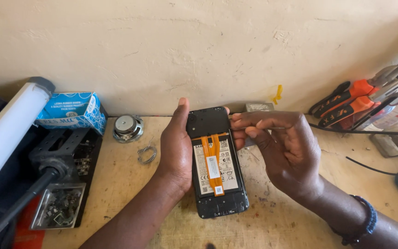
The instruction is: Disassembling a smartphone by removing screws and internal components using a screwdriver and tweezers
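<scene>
Left hand [177,147] cradles the opened black smartphone with orange flex ribbon [216,166] above the pale wooden bench [116,184], right hand [277,147] pinching a thin tool at its upper edge; slip likely tears the ribbon.

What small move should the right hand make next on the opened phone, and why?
Probably lift gently at the top right edge. The left hand steadies the opened phone, battery and orange ribbon cable exposed, while the right hand pinches at the black upper cover, which looks seated.
</scene>
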